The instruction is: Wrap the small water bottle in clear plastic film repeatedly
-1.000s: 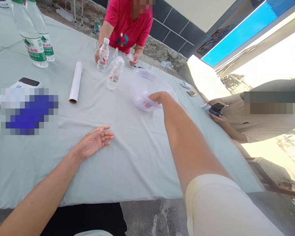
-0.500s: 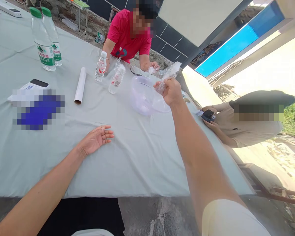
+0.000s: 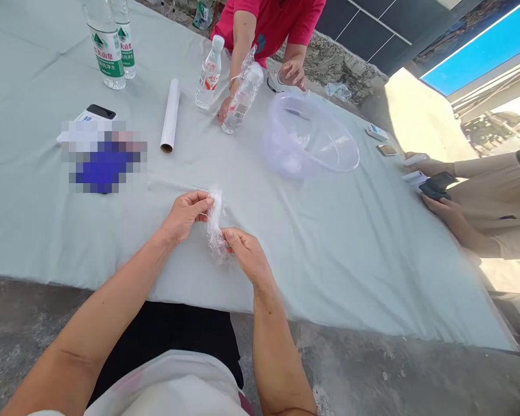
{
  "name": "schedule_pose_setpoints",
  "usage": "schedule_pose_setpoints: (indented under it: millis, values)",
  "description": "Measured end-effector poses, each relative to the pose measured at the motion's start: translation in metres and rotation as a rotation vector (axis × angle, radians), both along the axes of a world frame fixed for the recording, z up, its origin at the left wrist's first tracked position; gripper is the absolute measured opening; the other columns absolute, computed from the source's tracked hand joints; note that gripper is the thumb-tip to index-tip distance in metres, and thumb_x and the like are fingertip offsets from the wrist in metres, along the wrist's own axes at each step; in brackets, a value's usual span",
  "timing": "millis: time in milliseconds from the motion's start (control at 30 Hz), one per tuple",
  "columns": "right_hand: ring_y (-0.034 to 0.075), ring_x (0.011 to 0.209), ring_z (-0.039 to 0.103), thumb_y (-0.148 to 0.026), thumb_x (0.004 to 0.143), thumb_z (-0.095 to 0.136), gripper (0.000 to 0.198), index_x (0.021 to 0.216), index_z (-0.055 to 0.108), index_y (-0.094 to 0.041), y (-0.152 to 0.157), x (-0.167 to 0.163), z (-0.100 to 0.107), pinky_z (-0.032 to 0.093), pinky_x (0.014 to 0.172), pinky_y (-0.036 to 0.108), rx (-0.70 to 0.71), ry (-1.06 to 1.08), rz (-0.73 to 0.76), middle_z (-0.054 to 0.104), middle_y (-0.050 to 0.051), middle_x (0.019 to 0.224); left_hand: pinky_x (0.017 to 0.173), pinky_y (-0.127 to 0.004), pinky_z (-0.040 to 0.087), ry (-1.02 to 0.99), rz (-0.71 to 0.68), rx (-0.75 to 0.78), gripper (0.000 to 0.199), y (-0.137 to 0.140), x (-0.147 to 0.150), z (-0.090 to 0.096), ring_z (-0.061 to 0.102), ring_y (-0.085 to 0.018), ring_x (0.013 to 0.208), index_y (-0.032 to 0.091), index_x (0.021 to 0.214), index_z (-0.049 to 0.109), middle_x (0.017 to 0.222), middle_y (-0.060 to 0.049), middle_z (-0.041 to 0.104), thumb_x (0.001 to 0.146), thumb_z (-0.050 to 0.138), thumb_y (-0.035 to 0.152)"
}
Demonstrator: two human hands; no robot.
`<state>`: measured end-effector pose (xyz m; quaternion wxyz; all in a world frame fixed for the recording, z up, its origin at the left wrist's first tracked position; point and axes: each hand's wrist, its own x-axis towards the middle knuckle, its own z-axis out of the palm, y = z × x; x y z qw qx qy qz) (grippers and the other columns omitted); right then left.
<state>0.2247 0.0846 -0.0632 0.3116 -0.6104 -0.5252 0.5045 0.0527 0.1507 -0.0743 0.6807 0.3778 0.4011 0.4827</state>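
Note:
A crumpled piece of clear plastic film [image 3: 215, 222] hangs between my two hands above the near part of the table. My left hand [image 3: 185, 212] pinches its upper end between thumb and fingers. Lower and to the right, my right hand [image 3: 248, 253] is closed on the film's lower part. Beyond my hands stands a translucent purple plastic basin [image 3: 281, 147] with some clear plastic in it. A white roll with a cardboard core [image 3: 171, 115] lies on the cloth to the far left of my hands.
Across the table, a person in a red shirt [image 3: 264, 29] has one hand at a plastic-draped bottle [image 3: 242, 98]; another small bottle [image 3: 208, 74] stands beside it. Two large water bottles [image 3: 106, 52] are at left. Another person holds a dark device [image 3: 437, 186] at right.
My right hand has come back from over the basin with the film, and my left hand has risen and taken hold of it. The person opposite has reached toward the draped bottle.

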Motion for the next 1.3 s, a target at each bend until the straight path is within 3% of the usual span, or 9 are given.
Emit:
schedule_pose_setpoints:
  millis: [100, 200, 333, 567, 700, 800, 1033, 1200, 1300]
  values:
    - [0.020, 0.098, 0.068, -0.066, 0.089, 0.052, 0.051, 0.110, 0.071, -0.023, 0.004, 0.002, 0.000, 0.052, 0.078, 0.031, 0.077, 0.050, -0.169, 0.071, 0.007, 0.119, 0.060, -0.023, 0.045, 0.055, -0.065, 0.034, 0.031, -0.003, 0.002, 0.006, 0.055, -0.011, 0.068, 0.018, 0.080, 0.070, 0.074, 0.002, 0.061, 0.070, 0.081, 0.046]
    - [0.017, 0.089, 0.067, -0.061, 0.082, 0.066, 0.043, 0.102, 0.073, -0.023, 0.012, -0.005, 0.001, 0.052, 0.077, 0.030, 0.086, 0.159, -0.187, 0.074, 0.004, 0.103, 0.056, -0.023, 0.045, 0.143, -0.100, 0.091, 0.030, -0.006, 0.005, 0.007, 0.055, -0.012, 0.066, 0.017, 0.081, 0.072, 0.072, 0.001, 0.062, 0.071, 0.080, 0.044]
    - [0.014, 0.074, 0.067, -0.050, 0.070, 0.078, 0.033, 0.077, 0.067, -0.020, 0.017, -0.013, -0.005, 0.053, 0.072, 0.028, 0.022, 0.333, -0.312, 0.071, 0.001, 0.082, 0.050, -0.022, 0.041, 0.181, 0.026, 0.092, 0.025, -0.004, 0.005, 0.000, 0.050, -0.009, 0.058, 0.016, 0.077, 0.070, 0.066, 0.002, 0.058, 0.072, 0.076, 0.040]
    - [0.015, 0.084, 0.072, -0.046, 0.073, 0.077, 0.030, 0.078, 0.060, -0.021, 0.005, 0.000, -0.010, 0.058, 0.079, 0.031, 0.101, 0.501, -0.497, 0.074, 0.002, 0.091, 0.063, -0.024, 0.054, 0.258, 0.195, -0.050, 0.033, -0.009, 0.009, 0.004, 0.065, -0.014, 0.080, 0.020, 0.100, 0.063, 0.093, -0.003, 0.064, 0.081, 0.068, 0.047]
    - [0.013, 0.084, 0.071, -0.039, 0.080, 0.072, 0.021, 0.077, 0.061, -0.022, 0.001, 0.000, -0.010, 0.057, 0.085, 0.031, 0.190, 0.525, -0.360, 0.074, 0.000, 0.088, 0.064, -0.025, 0.056, 0.337, -0.058, 0.000, 0.068, -0.021, 0.021, 0.013, 0.067, -0.017, 0.088, 0.025, 0.125, 0.054, 0.103, -0.004, 0.066, 0.067, 0.085, 0.043]
    - [0.013, 0.082, 0.071, -0.034, 0.079, 0.071, 0.018, 0.075, 0.058, -0.022, 0.002, 0.002, -0.011, 0.058, 0.081, 0.029, 0.223, 0.636, -0.420, 0.074, -0.001, 0.084, 0.051, -0.023, 0.048, 0.280, -0.152, -0.096, 0.052, -0.026, 0.024, 0.015, 0.061, -0.012, 0.061, 0.019, 0.104, 0.061, 0.079, 0.001, 0.064, 0.063, 0.087, 0.037]
    - [0.014, 0.068, 0.072, -0.026, 0.066, 0.070, 0.019, 0.076, 0.053, -0.021, 0.009, 0.031, -0.018, 0.056, 0.057, 0.024, 0.073, 0.811, -0.749, 0.068, -0.003, 0.075, 0.048, -0.024, 0.048, 0.303, -0.013, -0.274, 0.025, -0.036, -0.004, 0.016, 0.065, -0.014, 0.055, 0.018, 0.082, 0.060, 0.074, -0.003, 0.070, 0.067, 0.078, 0.028]
    - [0.010, 0.058, 0.064, -0.030, 0.068, 0.068, 0.023, 0.079, 0.049, -0.023, 0.014, 0.052, -0.019, 0.049, 0.047, 0.021, 0.092, 0.677, -0.799, 0.064, -0.005, 0.076, 0.045, -0.025, 0.044, 0.626, 0.157, -0.169, 0.014, -0.047, -0.050, 0.018, 0.060, -0.014, 0.053, 0.020, 0.082, 0.063, 0.071, 0.000, 0.065, 0.073, 0.071, 0.027]
    - [0.009, 0.056, 0.061, -0.034, 0.073, 0.066, 0.023, 0.082, 0.048, -0.024, 0.016, 0.057, -0.019, 0.046, 0.046, 0.021, 0.107, 0.547, -0.766, 0.064, -0.004, 0.082, 0.056, -0.028, 0.050, 0.853, 0.434, -0.008, 0.012, -0.056, -0.065, 0.031, 0.066, -0.017, 0.072, 0.023, 0.091, 0.065, 0.088, -0.001, 0.068, 0.081, 0.066, 0.029]
